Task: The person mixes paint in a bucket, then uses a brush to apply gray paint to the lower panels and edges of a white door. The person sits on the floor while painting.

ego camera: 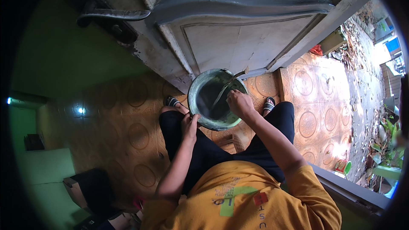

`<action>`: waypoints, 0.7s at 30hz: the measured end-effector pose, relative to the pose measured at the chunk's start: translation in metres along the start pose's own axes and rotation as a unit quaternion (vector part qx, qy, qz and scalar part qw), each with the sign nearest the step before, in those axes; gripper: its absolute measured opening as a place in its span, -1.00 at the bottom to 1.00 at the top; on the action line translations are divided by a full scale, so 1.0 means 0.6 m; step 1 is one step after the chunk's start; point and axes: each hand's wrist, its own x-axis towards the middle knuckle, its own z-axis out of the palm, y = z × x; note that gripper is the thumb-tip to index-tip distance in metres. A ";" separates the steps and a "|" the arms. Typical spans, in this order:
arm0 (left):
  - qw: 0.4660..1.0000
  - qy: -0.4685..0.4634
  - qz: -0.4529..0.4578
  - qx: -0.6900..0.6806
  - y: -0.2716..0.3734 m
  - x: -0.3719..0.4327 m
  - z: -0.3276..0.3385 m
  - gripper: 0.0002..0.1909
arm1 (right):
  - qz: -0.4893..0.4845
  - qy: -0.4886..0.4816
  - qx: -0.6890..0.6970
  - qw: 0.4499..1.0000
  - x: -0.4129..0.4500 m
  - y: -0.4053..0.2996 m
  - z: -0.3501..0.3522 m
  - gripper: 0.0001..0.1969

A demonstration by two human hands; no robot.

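Observation:
A round green bucket (193, 84), smeared inside with grey paint (206, 97), is tilted between my knees. My left hand (190, 124) grips its near left rim. Inside the bucket's right side is my right hand (239, 102), fingers closed together around something mostly hidden, perhaps a brush or cloth. A thin wooden stick (228, 84) stands in the paint and leans on the far rim. Beyond the bucket is a worn white panel door (236, 41), with fresh-looking grey paint on its curved rail (243, 1).
A metal door handle (118, 14) juts out at upper left. Patterned orange tiles (139, 135) lie underfoot. Dark boxes (92, 188) stand at lower left. Outside, a small paint-type tub (343, 167) sits near the tile edge, with plants (388, 137) further right.

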 end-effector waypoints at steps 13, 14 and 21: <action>0.998 -0.014 -0.003 -0.066 0.015 -0.012 0.007 -0.71 | 0.061 0.059 0.113 0.990 -0.022 0.015 -0.060 -0.82; 0.998 -0.014 0.001 -0.068 0.015 -0.013 0.008 -0.71 | 0.082 0.056 0.139 0.985 -0.027 0.019 -0.072 -0.81; 0.994 -0.023 -0.006 -0.104 0.019 -0.016 0.012 -0.67 | 0.229 0.001 0.477 0.848 -0.075 0.081 -0.112 -0.72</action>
